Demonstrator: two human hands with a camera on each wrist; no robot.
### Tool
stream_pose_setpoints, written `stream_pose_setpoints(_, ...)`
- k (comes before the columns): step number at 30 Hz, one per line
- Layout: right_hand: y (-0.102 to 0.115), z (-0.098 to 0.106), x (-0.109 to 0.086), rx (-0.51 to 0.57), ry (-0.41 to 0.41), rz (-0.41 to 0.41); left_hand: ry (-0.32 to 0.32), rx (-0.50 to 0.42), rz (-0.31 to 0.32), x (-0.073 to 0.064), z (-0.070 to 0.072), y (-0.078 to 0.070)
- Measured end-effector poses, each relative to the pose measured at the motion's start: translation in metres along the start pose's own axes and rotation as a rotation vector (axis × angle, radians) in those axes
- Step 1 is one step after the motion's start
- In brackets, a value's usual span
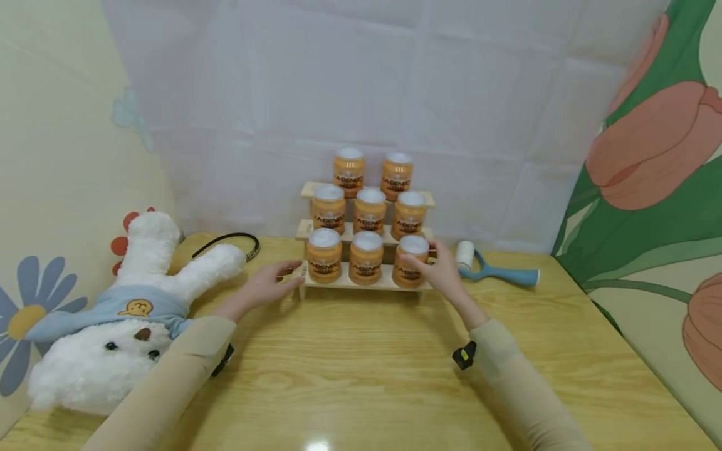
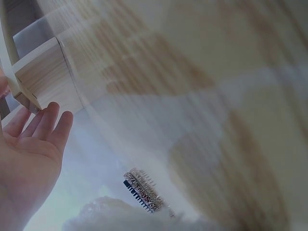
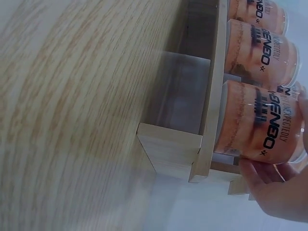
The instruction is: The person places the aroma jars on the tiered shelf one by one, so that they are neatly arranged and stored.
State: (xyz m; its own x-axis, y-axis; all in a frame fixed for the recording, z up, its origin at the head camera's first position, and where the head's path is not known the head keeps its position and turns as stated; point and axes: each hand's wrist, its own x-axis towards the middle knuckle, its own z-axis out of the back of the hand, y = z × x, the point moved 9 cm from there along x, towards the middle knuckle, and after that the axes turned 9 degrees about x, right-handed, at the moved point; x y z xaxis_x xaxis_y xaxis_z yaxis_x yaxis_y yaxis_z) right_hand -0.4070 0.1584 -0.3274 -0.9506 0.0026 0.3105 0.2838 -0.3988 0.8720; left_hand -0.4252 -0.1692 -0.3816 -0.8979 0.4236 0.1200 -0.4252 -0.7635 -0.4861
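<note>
A three-tier wooden shelf [image 1: 361, 285] on the table carries orange jars with pale lids and dark lettering. Two jars are on the top tier, three on the middle and three on the bottom. My right hand [image 1: 442, 270] grips the bottom tier's right-hand jar [image 1: 410, 266], thumb in front and fingers at its far side; that jar [image 3: 257, 122] stands on the board in the right wrist view. My left hand [image 1: 267, 288] is at the shelf's left end. In the left wrist view its extended fingers [image 2: 48, 122] touch the corner of the board [image 2: 26, 98].
A white plush toy [image 1: 107, 357] in a blue shirt lies on the left of the table, with a black headband [image 1: 228, 236] behind it. To the shelf's right lies a blue-handled lint roller [image 1: 502, 274]. A white cloth [image 1: 361, 94] hangs behind.
</note>
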Motion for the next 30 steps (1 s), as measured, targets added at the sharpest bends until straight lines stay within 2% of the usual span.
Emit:
stream_pose_setpoints(11, -0.0046, 0.0007, 0.0002, 0.015, 0.002, -0.012, -0.001, 0.011, -0.005, 0.0023, -0.0052, -0.0006)
stream_pose_setpoints(17, -0.0064, -0.0034, 0.0028, 0.037, 0.023, -0.014, -0.010, 0.020, -0.009, -0.0009, -0.0031, 0.0006)
stream_pose_setpoints(22, -0.0062, -0.0063, 0.0045, 0.050, 0.038, -0.011, -0.003, 0.012, 0.013, -0.0018, 0.0001, 0.0032)
stream_pose_setpoints(26, -0.0040, -0.0068, 0.0040, 0.031, 0.048, 0.001, 0.005, 0.007, 0.026, -0.0006, 0.0007, 0.0069)
stream_pose_setpoints(30, -0.0025, -0.0065, 0.0024, 0.005, 0.091, 0.001, 0.017, 0.020, 0.019, -0.0005, -0.0013, 0.0039)
